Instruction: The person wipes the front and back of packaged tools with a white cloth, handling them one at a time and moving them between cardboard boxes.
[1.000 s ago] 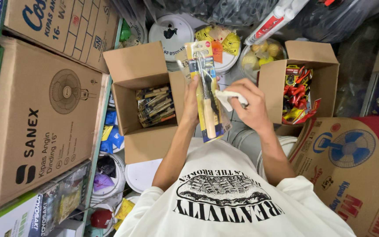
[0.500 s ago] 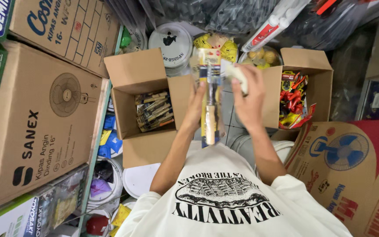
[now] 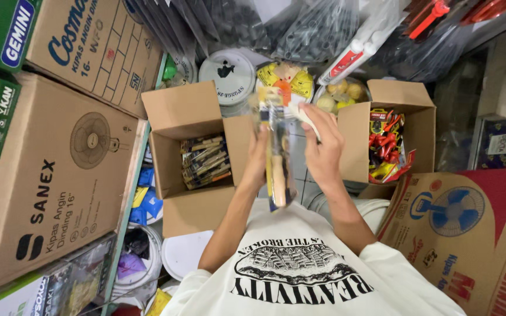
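Holding a long clear packet [image 3: 276, 153] upright before the chest, the person has brought it more to the centre than a second ago, when it leaned toward 1 o'clock. Both hands have also come nearer to each other. It seems the packet is now being looked at or straightened, not yet put down.

The left hand [image 3: 257, 159] is closed on the packet's left edge near the middle; a wooden handle shows inside the plastic. The right hand [image 3: 322, 153] has its fingers curled on a small pale piece [image 3: 307, 117] at the packet's upper right; if it also touches the packet itself, one cannot tell.

At 9 o'clock of the packet an open box [image 3: 174, 175] holds similar packets. At 3 o'clock a second open box [image 3: 421, 131] holds red-and-yellow goods.
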